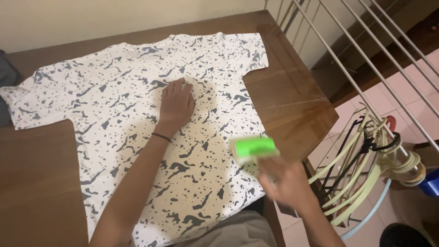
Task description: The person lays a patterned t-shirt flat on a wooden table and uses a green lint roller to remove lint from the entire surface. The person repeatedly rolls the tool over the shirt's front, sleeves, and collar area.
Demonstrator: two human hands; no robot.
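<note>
Head view: a white shirt [137,128] with grey speckles is laid flat on a wooden table [36,183]. The left hand [176,105] is pressed open, palm down, on the shirt's middle. A green-and-white lint roller [254,148] (blurred) is gripped by the right hand [286,183] over the shirt's right hem. Hangers [366,160] are bunched on a rail beside the table.

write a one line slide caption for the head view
Left hand flat on a white speckled T-shirt on a wooden table; right hand holds a green roller.
</note>
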